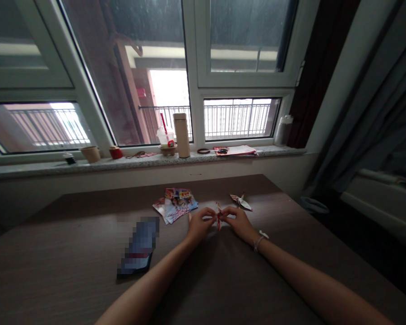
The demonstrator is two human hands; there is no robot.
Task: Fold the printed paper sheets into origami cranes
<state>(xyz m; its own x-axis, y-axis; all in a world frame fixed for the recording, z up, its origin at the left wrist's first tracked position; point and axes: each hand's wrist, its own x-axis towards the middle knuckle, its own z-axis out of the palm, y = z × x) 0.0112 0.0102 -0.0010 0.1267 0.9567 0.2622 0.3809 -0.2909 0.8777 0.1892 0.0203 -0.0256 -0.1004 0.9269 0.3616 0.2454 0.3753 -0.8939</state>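
Note:
Both of my hands meet over the middle of the brown table (189, 280), pinching a small folded paper piece (219, 222) with red and white print. It stands narrow and upright between my fingertips. My left hand (201, 224) is closed on its left side, thumb and forefinger together. On the other side my right hand (238, 222) grips it the same way, a thin bracelet around the wrist. A folded paper crane (242, 201) with pointed tips lies just beyond my right hand. Beyond the left one rests a stack of colourful printed sheets (176, 204).
Left of my left forearm lies a phone (138, 248), its screen pixelated. Along the windowsill (203, 159) stand a beige thermos (181, 135), a drink cup with a red straw (165, 134), a paper cup (90, 154), scissors (222, 150) on papers and a bottle (284, 131).

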